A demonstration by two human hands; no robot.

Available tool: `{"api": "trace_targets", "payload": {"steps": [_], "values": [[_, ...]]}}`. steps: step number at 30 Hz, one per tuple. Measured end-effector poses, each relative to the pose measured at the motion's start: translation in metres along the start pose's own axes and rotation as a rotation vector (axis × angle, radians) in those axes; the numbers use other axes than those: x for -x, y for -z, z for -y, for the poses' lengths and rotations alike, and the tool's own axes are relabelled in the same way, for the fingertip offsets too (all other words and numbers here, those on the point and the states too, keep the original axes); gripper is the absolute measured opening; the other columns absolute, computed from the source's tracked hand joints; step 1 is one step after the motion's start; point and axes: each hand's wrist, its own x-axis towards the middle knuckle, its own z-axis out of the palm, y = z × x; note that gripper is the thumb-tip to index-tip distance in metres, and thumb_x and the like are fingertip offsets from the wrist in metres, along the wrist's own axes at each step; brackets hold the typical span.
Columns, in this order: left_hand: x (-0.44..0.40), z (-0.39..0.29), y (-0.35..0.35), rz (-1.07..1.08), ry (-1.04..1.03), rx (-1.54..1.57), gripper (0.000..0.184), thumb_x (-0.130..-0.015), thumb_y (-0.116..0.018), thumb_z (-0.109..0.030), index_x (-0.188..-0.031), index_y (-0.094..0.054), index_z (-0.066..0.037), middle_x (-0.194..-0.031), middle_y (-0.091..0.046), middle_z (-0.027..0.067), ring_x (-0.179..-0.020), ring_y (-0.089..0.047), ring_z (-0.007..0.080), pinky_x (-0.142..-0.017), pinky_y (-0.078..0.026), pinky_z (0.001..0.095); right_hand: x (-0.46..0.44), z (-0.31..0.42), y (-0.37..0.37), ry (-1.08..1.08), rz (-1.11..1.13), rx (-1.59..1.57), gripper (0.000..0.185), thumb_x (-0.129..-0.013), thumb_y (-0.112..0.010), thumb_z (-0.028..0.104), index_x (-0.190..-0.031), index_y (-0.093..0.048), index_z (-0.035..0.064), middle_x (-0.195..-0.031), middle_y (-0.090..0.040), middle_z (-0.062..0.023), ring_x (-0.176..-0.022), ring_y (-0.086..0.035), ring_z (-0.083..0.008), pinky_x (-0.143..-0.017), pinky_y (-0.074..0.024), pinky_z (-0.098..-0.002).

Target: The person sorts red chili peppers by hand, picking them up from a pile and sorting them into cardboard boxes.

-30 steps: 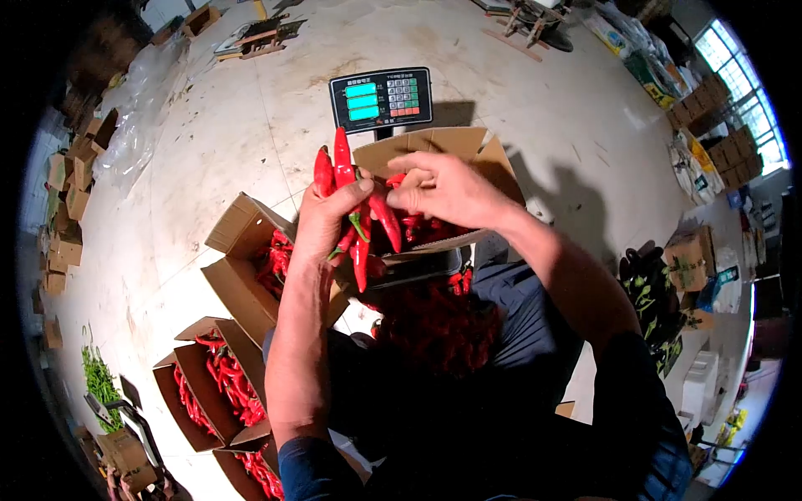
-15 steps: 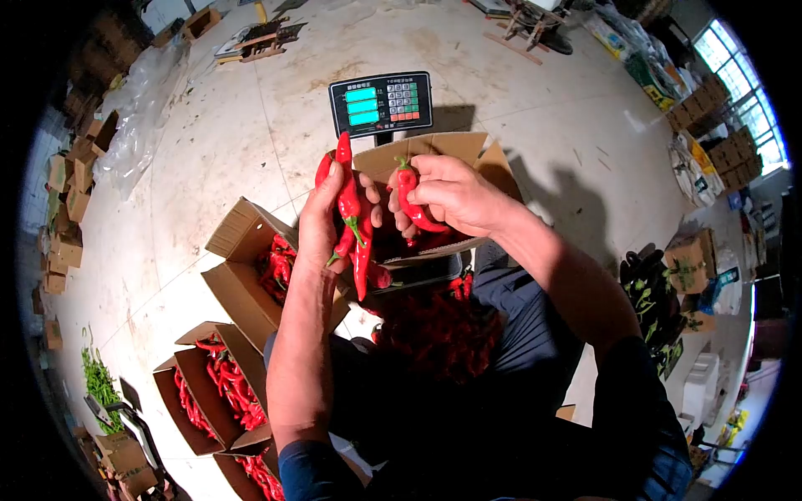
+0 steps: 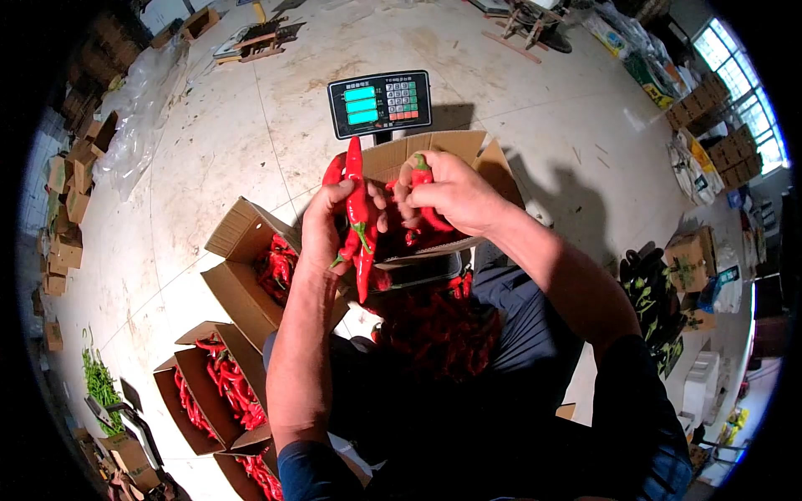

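My left hand [image 3: 317, 224] is closed around several long red chili peppers [image 3: 357, 200], their green stems pointing down towards my wrist. My right hand [image 3: 459, 194] pinches one red chili pepper [image 3: 423, 175] near its green stem, and its lower end is partly hidden by the fingers. Both hands are over an open cardboard box [image 3: 391, 159] with red peppers inside. Behind the box stands a scale display [image 3: 381, 103] with lit blue-green screens. Nearer my body, a heap of red peppers [image 3: 434, 334] lies in shadow between my legs.
To the left stand open cardboard boxes [image 3: 242, 288] of red peppers. Green peppers [image 3: 100, 380] lie on the floor at far left. Dark purple vegetables [image 3: 652, 305] are piled at right. Plastic sheeting [image 3: 142, 108] and stacked cartons line the walls.
The pepper in my right hand has shifted slightly right and turned more upright. My left hand, with its peppers, has moved a little right and down.
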Motion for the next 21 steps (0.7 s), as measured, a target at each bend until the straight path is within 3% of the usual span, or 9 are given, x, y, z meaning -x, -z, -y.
{"api": "trace_targets", "payload": {"steps": [1,4,5,8,9,12,13,16,21], "values": [[0.0,0.001,0.001,0.02,0.013,0.026,0.03,-0.088,-0.051,-0.027,-0.092,-0.06,0.002,-0.082,-0.064,0.0131,-0.064,-0.062,0.0247,-0.068,-0.051,0.0346,-0.002,-0.003,-0.002,0.029,-0.112,0.021,0.006,-0.082,-0.062,0.001,-0.084,-0.057,-0.0013,-0.069,-0.061,-0.0072,-0.055,-0.052,-0.0119,-0.051,-0.0427,-0.0232],[-0.001,0.003,0.0,-0.016,0.045,-0.065,0.032,-0.089,-0.052,-0.028,-0.093,-0.059,0.002,-0.083,-0.064,0.0132,-0.065,-0.062,0.024,-0.066,-0.051,0.0335,0.0,0.01,-0.004,-0.11,-0.117,-0.065,0.013,-0.084,-0.064,0.002,-0.096,-0.056,0.0018,-0.071,-0.056,-0.0024,-0.056,-0.05,-0.0105,-0.05,-0.0411,-0.0227],[0.0,0.004,-0.001,-0.043,0.045,-0.11,0.033,-0.09,-0.053,-0.031,-0.096,-0.059,0.001,-0.084,-0.064,0.0126,-0.066,-0.062,0.0228,-0.065,-0.051,0.0321,0.001,0.012,-0.01,-0.119,-0.12,-0.068,0.016,-0.087,-0.07,0.008,-0.096,-0.058,0.003,-0.071,-0.059,-0.0014,-0.057,-0.054,-0.0102,-0.05,-0.0424,-0.0219],[0.003,0.002,-0.008,-0.128,0.044,-0.246,0.038,-0.095,-0.057,-0.038,-0.106,-0.059,-0.002,-0.089,-0.064,0.0107,-0.07,-0.063,0.0192,-0.062,-0.051,0.028,0.001,0.003,-0.025,0.035,-0.141,0.03,0.031,-0.084,-0.078,0.023,-0.092,-0.059,0.0003,-0.079,-0.066,-0.0086,-0.06,-0.059,-0.0125,-0.058,-0.0483,-0.0254],[0.004,0.002,-0.019,-0.154,-0.038,-0.171,0.037,-0.096,-0.059,-0.038,-0.112,-0.059,-0.004,-0.09,-0.065,0.0073,-0.074,-0.064,0.0158,-0.063,-0.051,0.026,0.002,0.005,-0.022,0.075,-0.251,0.435,0.041,-0.08,-0.083,0.027,-0.094,-0.059,-0.0021,-0.079,-0.066,-0.01,-0.068,-0.063,-0.0138,-0.067,-0.0516,-0.0287],[0.0,0.003,-0.009,-0.149,-0.014,-0.219,0.03,-0.097,-0.061,-0.031,-0.112,-0.06,-0.005,-0.091,-0.066,0.0057,-0.077,-0.065,0.0144,-0.064,-0.052,0.0271,0.002,-0.006,-0.022,0.153,-0.196,0.389,0.049,-0.075,-0.086,0.032,-0.095,-0.059,-0.0036,-0.079,-0.066,-0.0107,-0.072,-0.063,-0.0156,-0.071,-0.052,-0.031],[0.001,0.003,-0.02,-0.222,-0.052,-0.119,0.025,-0.096,-0.064,-0.023,-0.11,-0.063,-0.002,-0.086,-0.067,0.0065,-0.071,-0.063,0.014,-0.061,-0.052,0.0276,0.001,-0.01,-0.021,0.142,-0.23,0.603,0.032,-0.081,-0.081,0.019,-0.097,-0.06,-0.0001,-0.083,-0.065,-0.006,-0.071,-0.061,-0.0095,-0.07,-0.049,-0.0242],[-0.003,0.012,-0.014,-0.257,-0.045,-0.197,0.025,-0.096,-0.064,-0.023,-0.11,-0.063,-0.001,-0.087,-0.067,0.0073,-0.071,-0.063,0.0138,-0.062,-0.051,0.0261,0.001,-0.012,-0.026,0.14,-0.319,0.73,0.026,-0.082,-0.078,0.017,-0.094,-0.061,0.0006,-0.082,-0.065,-0.0049,-0.068,-0.059,-0.0089,-0.069,-0.0484,-0.0245],[0.0,-0.003,-0.008,-0.078,-0.042,-0.147,0.024,-0.094,-0.064,-0.019,-0.11,-0.062,-0.001,-0.085,-0.067,0.0093,-0.068,-0.064,0.0153,-0.06,-0.05,0.0257,0.005,0.014,-0.02,-0.034,-0.102,0.357,0.017,-0.085,-0.068,0.014,-0.094,-0.065,-0.0004,-0.08,-0.067,-0.0049,-0.064,-0.057,-0.0082,-0.054,-0.0425,-0.0233]]}}
